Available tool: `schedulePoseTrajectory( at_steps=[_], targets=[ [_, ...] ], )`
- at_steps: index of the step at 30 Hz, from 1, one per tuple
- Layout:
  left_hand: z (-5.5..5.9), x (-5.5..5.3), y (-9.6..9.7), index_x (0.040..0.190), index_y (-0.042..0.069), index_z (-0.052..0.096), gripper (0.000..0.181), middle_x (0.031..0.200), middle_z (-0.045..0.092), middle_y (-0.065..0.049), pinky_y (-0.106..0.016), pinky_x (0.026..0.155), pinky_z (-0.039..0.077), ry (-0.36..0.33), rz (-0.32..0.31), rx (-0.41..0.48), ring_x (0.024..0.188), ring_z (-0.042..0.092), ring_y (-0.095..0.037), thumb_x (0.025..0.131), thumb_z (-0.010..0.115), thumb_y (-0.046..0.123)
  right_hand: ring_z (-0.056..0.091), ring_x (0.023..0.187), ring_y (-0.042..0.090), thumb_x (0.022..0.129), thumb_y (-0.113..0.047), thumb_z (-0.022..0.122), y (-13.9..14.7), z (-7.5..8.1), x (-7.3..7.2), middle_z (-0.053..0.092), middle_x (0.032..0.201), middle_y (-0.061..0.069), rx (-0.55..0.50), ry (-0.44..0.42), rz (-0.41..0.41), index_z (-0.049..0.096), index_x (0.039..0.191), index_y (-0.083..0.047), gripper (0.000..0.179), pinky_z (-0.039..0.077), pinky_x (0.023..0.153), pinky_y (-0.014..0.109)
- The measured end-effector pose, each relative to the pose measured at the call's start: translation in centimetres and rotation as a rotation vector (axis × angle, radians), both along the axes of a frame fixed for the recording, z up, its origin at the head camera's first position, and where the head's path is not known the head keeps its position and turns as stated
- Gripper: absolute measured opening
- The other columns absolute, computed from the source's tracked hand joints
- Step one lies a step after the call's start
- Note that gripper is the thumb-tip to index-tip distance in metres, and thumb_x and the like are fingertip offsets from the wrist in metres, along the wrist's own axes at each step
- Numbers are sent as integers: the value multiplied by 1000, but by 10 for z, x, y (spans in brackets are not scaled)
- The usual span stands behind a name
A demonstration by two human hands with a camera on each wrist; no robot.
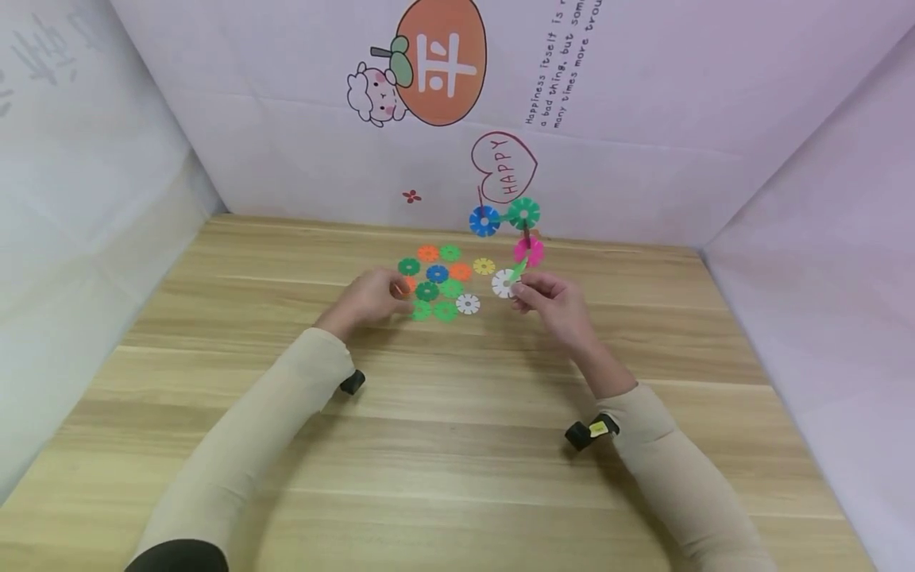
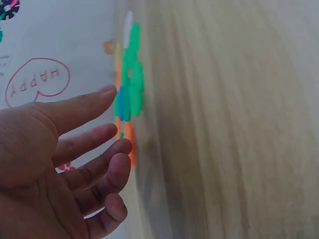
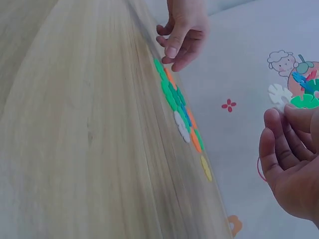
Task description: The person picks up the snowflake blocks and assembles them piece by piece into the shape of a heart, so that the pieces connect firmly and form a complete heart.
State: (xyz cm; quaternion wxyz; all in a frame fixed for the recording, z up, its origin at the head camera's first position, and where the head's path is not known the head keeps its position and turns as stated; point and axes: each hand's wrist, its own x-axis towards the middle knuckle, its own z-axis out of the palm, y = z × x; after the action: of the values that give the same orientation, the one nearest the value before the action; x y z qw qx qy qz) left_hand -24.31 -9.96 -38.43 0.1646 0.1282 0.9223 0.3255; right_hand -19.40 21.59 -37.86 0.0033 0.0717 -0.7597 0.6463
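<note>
My right hand (image 1: pixel 556 306) pinches a white notched plastic disc (image 1: pixel 503 284) between thumb and fingers, above the table. Joined to that disc is a bent chain: a light green disc seen nearly edge-on, a pink disc (image 1: pixel 529 251), a dark edge-on one, a green disc (image 1: pixel 525 214) and a blue disc (image 1: pixel 484 221). My left hand (image 1: pixel 372 298) hovers at the left side of a group of loose discs, beside an orange one. In the left wrist view, the thumb (image 2: pixel 87 110) and the loosely bent fingers stand apart with nothing between them.
Loose notched discs lie flat on the wooden table (image 1: pixel 443 445): several green, several orange, a blue one (image 1: pixel 438 274), a yellow one (image 1: pixel 484 266) and a white one (image 1: pixel 468 303). A white printed backdrop (image 1: pixel 286 143) rises behind the table's far edge, with white walls at both sides.
</note>
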Motion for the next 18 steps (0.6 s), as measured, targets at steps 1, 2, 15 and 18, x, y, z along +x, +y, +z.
schedulePoseTrajectory(
  at_steps=[1,2,15,18],
  targets=[
    [-1,-2,0,116,5,67,32,115,66,-10,-43,90,50,1,3,-12,104,60,-28,92,75,25,66,80,21,98,-11,67,2,0,0,70,88,10,3,-3,2,67,108,10,24,57,74,26],
    [-1,-4,0,116,5,67,32,116,66,-10,-43,89,50,8,13,-20,103,61,-27,92,75,26,67,80,23,98,-11,67,4,0,-1,70,88,11,4,-4,7,67,108,11,24,57,74,26],
    [-13,-25,6,106,6,62,37,106,63,-9,-39,79,46,1,209,-107,91,54,-26,90,75,37,66,78,17,97,-11,69,14,2,-1,70,88,9,-1,-42,20,67,110,10,25,57,73,28],
    [-13,-27,7,105,5,62,35,106,62,-9,-40,80,46,9,218,-132,91,54,-27,90,76,33,66,78,16,97,-13,69,13,4,0,70,88,10,11,-56,16,67,110,9,26,57,74,29]
  ],
)
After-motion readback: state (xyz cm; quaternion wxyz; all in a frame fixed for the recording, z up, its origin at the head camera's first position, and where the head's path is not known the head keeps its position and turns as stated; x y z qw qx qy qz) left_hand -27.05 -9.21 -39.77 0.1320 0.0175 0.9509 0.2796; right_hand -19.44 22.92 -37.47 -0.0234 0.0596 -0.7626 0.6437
